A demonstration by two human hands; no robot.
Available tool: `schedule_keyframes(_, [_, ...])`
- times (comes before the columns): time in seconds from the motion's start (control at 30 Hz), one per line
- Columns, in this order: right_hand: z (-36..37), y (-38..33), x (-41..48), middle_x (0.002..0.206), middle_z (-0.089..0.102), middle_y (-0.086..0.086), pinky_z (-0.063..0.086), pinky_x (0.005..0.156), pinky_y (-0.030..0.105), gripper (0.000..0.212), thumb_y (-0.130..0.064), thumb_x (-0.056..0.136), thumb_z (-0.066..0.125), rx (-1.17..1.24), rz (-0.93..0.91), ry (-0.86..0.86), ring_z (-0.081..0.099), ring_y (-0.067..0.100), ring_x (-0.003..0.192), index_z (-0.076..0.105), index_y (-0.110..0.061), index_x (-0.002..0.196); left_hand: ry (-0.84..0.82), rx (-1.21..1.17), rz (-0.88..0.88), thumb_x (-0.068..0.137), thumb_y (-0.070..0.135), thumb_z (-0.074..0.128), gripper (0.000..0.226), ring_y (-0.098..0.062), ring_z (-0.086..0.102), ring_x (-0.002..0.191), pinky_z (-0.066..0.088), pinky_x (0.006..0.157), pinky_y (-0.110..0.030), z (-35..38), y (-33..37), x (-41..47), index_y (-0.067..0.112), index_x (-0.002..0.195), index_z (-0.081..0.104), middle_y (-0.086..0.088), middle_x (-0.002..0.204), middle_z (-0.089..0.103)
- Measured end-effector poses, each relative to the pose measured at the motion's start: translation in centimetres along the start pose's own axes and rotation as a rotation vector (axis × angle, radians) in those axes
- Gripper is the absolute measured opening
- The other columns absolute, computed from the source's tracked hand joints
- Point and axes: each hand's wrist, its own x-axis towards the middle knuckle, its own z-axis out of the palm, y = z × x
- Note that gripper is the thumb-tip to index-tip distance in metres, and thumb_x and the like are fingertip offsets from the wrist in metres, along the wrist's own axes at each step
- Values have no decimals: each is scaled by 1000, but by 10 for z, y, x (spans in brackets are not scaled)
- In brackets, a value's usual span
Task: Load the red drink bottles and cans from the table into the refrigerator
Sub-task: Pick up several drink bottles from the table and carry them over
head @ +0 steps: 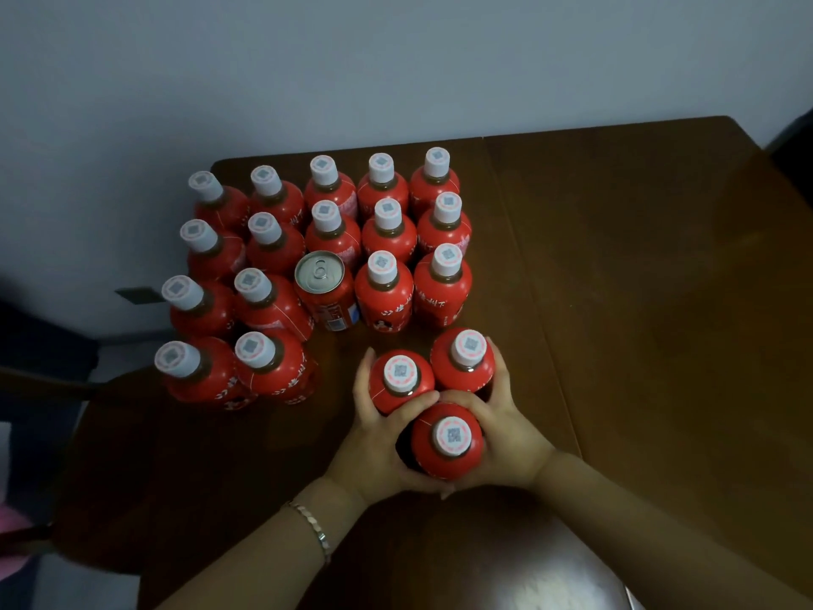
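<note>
Dark brown worktop [616,301] abuts a pale grey wall [396,59]. Left hand [374,433] and right hand [506,433], fingers curled, grip three red bottles [448,442] clustered upright between them.

1. Right half of tabletop [638,279] free: wide approach lane.
2. Bottle block [389,239] fills back-left, tight-packed; top access only.
3. Can [320,271] boxed in on three sides, near side open.
4. Left hand [374,438], right hand [510,429] and three held bottles [446,460] block near-centre.
</note>
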Motion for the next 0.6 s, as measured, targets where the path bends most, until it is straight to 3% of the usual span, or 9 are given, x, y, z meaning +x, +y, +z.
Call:
schedule_keyframes(0.07, [3, 1, 4, 149, -22, -1, 16, 117, 29, 116, -55, 43, 86, 20, 38, -8, -7, 15, 143, 6, -71, 125, 41, -6, 0, 41, 50, 88, 98, -11, 9, 138, 27, 104, -19, 4, 1, 1, 56, 124, 37, 17, 147, -21])
schedule_keyframes(0.13, [9, -2, 6, 151, -13, 9, 19, 117, 45, 130, -42, 44, 91, 99, 96, 12, 5, 33, 143, -8, -77, 120, 55, -17, -21, 42, 55, 85, 95, -12, 13, 138, 27, 104, -16, 5, 1, 3, 59, 123, 36, 20, 145, -19])
schedule_keyframes(0.23, [5, -1, 9, 148, -28, 4, 14, 115, 56, 120, -47, 45, 89, 90, 29, 35, -7, 40, 142, 2, -76, 124, 35, -31, -39, 41, 63, 78, 91, -17, 20, 136, 25, 103, -14, -1, 0, 9, 68, 119, 31, 24, 142, -21])
schedule_keyframes(0.33, [-6, -1, 12, 143, -42, -12, 1, 116, 51, 98, -56, 45, 85, -1, -71, 42, -32, 28, 138, 31, -59, 127, -22, -21, -34, 40, 62, 77, 89, -21, 22, 135, 26, 102, -14, -9, -1, 12, 71, 115, 30, 27, 140, -22])
schedule_keyframes(0.4, [-9, -6, 14, 149, -26, 0, 5, 117, 45, 94, -51, 45, 88, 17, -93, 71, -22, 25, 142, 39, -48, 126, -26, -41, -26, 39, 60, 77, 87, -13, 23, 133, 26, 101, -9, -13, -1, 15, 70, 114, 32, 29, 140, -19])
schedule_keyframes(0.47, [-8, -13, 15, 149, -11, 4, 13, 118, 30, 93, -44, 45, 91, 88, -94, 126, -5, 12, 143, 42, -44, 124, -14, -70, -35, 39, 59, 76, 87, 3, 16, 133, 23, 100, -1, -17, 1, 19, 68, 114, 34, 27, 140, -15])
schedule_keyframes(0.53, [-5, -20, 15, 147, -9, -5, 14, 113, 13, 92, -40, 47, 90, 145, -84, 161, 0, -6, 139, 40, -45, 125, -10, -87, -39, 42, 58, 74, 83, 20, 7, 129, 19, 97, 5, -20, 3, 22, 64, 115, 37, 17, 141, -7])
schedule_keyframes(0.6, [-2, -28, 12, 143, -10, -16, 16, 113, 14, 91, -40, 50, 89, 185, -37, 179, 8, 4, 141, 38, -48, 125, -21, -106, -57, 45, 59, 71, 79, 28, 2, 124, 16, 95, 7, -23, 7, 22, 58, 117, 37, 4, 140, 4])
